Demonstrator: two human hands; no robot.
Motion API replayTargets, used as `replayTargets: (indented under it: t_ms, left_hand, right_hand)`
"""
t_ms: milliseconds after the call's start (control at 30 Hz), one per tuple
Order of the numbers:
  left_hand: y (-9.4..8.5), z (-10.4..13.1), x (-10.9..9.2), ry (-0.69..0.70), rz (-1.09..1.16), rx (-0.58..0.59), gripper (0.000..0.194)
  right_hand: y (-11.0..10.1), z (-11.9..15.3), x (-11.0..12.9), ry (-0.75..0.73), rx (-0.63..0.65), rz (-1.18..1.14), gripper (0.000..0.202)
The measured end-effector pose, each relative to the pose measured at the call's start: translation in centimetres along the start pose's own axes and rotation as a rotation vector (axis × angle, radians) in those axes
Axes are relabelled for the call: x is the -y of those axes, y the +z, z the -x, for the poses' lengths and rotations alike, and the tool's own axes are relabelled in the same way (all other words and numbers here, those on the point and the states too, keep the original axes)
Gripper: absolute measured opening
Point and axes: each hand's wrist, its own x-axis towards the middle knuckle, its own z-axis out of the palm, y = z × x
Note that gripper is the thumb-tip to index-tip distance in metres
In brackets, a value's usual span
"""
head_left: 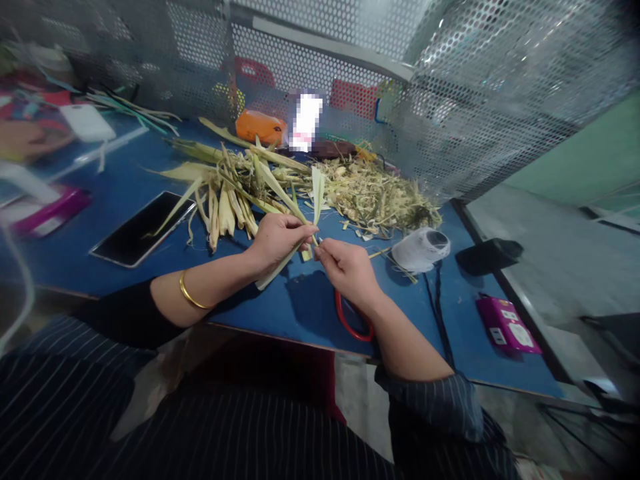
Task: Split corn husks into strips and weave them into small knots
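Observation:
My left hand (280, 243) pinches a small bunch of pale corn husk strips (319, 193) above the front of the table. One strip slants up to the left, another stands upright, and an end hangs below my fingers. My right hand (347, 267) is closed at the lower part of this same bunch, its thumb and fingertips pressed together at the strips. Partly hidden under the right wrist is a red loop handle (354, 327), perhaps of scissors. Beyond my hands lies a pile of whole dried husks (227, 210), beside a heap of shredded husk (380, 190).
On the blue table (310, 313) a dark-screened phone (143, 230) lies left. White thread or wrap (420, 250), a black cylinder (490, 257) and a purple box (509, 325) are right. An orange packet (260, 127) stands before the perforated metal screen (440, 100).

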Motion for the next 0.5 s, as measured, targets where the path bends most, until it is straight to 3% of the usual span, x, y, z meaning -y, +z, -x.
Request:
replayTargets:
  t_ms: [167,367,500]
  left_hand:
    - [-0.3,-0.3,0.5,0.116,-0.123,0.039,0.026]
    - [-0.8,-0.5,-0.6,-0.118,0.151,0.159,0.034]
    - [-1.1,-0.6,-0.8,-0.148,0.149,0.191,0.033]
  right_hand:
    - [0.2,0.0,0.0,0.022,-0.019,-0.077,0.028]
    - [0.0,-0.1,-0.5,0.13,-0.089,-0.097,0.03]
    - [-0.3,-0.1,-0.4,0.159,-0.127,-0.021,0.03]
